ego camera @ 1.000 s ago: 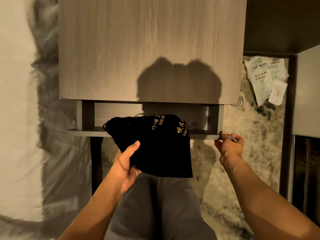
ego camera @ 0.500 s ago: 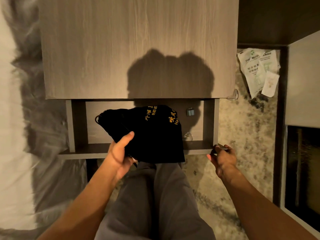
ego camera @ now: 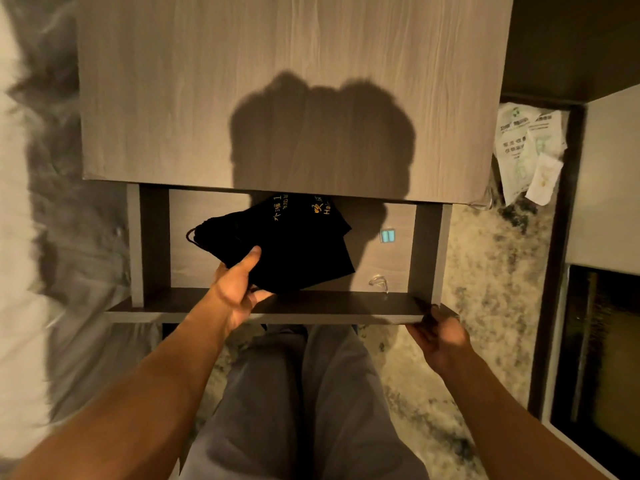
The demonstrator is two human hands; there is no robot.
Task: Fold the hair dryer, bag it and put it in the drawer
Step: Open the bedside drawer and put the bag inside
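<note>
A black drawstring bag [ego camera: 298, 247] with yellow lettering hangs inside the open wooden drawer [ego camera: 284, 308], its far end tucked under the nightstand top [ego camera: 277, 81]. My left hand [ego camera: 239, 292] is shut on the bag's near edge, thumb on top. Whatever is inside the bag is hidden. My right hand [ego camera: 438, 336] grips the drawer's front panel at its right corner.
Inside the drawer lie a small light-blue object [ego camera: 387, 235] and a clear plastic bit [ego camera: 378, 282]. White packets [ego camera: 526, 150] lie on the patterned carpet to the right. A bed with white linen [ego camera: 24, 237] is on the left. My grey-trousered legs are below the drawer.
The drawer has slid further out toward me. My left hand has carried the bag forward, over the front panel and down into the drawer.
</note>
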